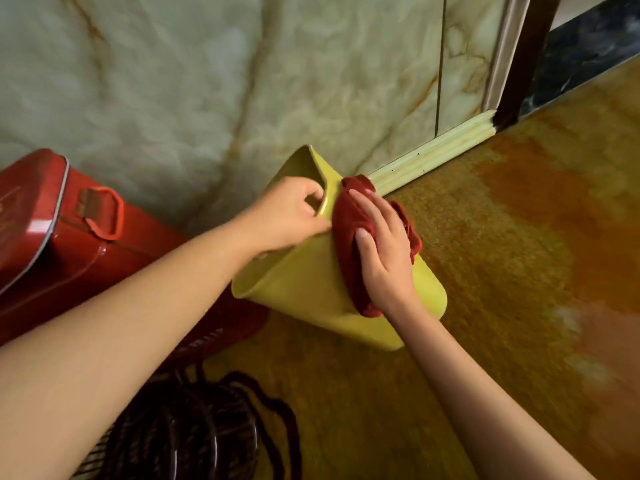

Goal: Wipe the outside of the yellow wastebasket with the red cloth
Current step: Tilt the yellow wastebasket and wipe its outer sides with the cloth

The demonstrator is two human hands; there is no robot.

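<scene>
The yellow wastebasket is tipped over toward the left, its open mouth facing the red box, its base toward the lower right on the floor. My left hand grips its upper rim, fingers curled inside the mouth. The red cloth is bunched against the basket's outer side wall. My right hand lies flat on top of the cloth and presses it onto the wall, the fingers pointing up toward the rim. Part of the cloth is hidden under this hand.
A red metal box with a handle lies at the left by the marble wall. A dark wire fan guard and cord sit at the bottom. A skirting board and dark door frame stand at the right. Mottled orange floor spreads rightward.
</scene>
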